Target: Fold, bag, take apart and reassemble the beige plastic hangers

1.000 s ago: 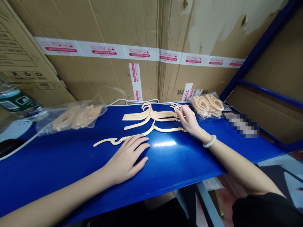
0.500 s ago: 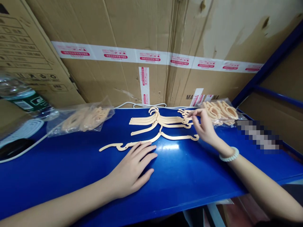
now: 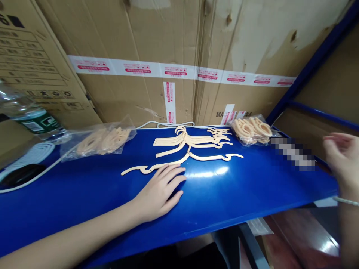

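My left hand (image 3: 158, 190) lies palm down on the blue tabletop, fingers spread. Its fingertips touch the left arm of an unfolded cream plastic hanger (image 3: 206, 158), whose two notched arms stretch left and right. Behind that hanger, several more cream hangers (image 3: 171, 142) lie overlapped, their hooks bunched at the back. A cluster of hanger arm ends (image 3: 220, 134) is at the right of this pile. My right hand (image 3: 343, 160), with a pale bracelet at the wrist, is off to the far right beyond the table, smeared by motion; its fingers look bent, and I cannot make out anything in them.
Clear bags of folded cream hangers lie at left (image 3: 105, 142) and right (image 3: 249, 130). A water bottle (image 3: 39, 119), a black mouse (image 3: 24, 175) and a white cable (image 3: 168, 125) are on the table. Large cartons (image 3: 146, 33) stand behind; a blue frame post (image 3: 308, 71) rises at right.
My right hand has moved away from the hangers to the far right, leaving the front hanger's right arm end in full view. My left hand stays on the hanger. The view has shifted slightly.
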`<state>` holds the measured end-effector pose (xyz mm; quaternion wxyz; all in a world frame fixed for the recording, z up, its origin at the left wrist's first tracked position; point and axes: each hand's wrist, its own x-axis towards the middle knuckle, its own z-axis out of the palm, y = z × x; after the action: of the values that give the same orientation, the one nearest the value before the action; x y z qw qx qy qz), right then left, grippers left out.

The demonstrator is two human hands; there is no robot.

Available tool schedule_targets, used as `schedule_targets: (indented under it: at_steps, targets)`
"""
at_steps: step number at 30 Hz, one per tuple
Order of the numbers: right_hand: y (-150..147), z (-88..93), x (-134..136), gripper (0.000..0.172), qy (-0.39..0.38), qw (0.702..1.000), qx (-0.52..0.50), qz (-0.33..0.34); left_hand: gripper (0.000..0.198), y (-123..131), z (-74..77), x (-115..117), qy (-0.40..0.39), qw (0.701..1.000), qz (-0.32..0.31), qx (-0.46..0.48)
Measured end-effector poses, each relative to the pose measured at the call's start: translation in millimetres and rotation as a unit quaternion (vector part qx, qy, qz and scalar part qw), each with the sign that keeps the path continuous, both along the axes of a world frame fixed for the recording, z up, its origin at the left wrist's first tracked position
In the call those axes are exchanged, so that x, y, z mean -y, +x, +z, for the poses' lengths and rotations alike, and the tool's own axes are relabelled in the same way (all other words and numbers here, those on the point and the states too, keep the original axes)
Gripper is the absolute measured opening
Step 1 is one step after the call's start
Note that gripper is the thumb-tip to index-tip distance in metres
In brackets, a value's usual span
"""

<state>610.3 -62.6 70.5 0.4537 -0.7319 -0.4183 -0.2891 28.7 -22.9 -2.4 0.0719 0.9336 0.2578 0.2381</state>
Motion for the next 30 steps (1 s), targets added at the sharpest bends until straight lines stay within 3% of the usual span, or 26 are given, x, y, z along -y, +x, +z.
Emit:
schedule_targets:
  at_steps: [4,7,11,17,30]
  targets:
    - [49.3,-26.6,42.7,0.074,-0.208,0.975,-0.072,0.041,0.03,1.8,-1.7,0.9,0.006,1.0,0.004,0.001]
    - [52.7,-42.3,51.8,0.088,-0.268,0.959,-0.073,0.06,0.03,2.5,-3.0,0.9,0.014,1.0,0.004,-0.011]
    - [44.6,-52.8,42.8,0.089,-0.318,0.944,-0.049,0.07,0.031,2.4,-5.3,1.0,0.019,1.0,0.017,-0.017]
    - [42.0,-61.9,30.9,0.077,-0.353,0.933,0.048,0.052,0.033,2.8,-7.7,1.3,0.02,0.999,0.024,-0.019]
    - [36.5,-60.2,32.5,0.061,-0.357,0.93,0.055,0.07,0.033,1.4,-9.7,0.7,0.02,0.999,0.013,-0.023]
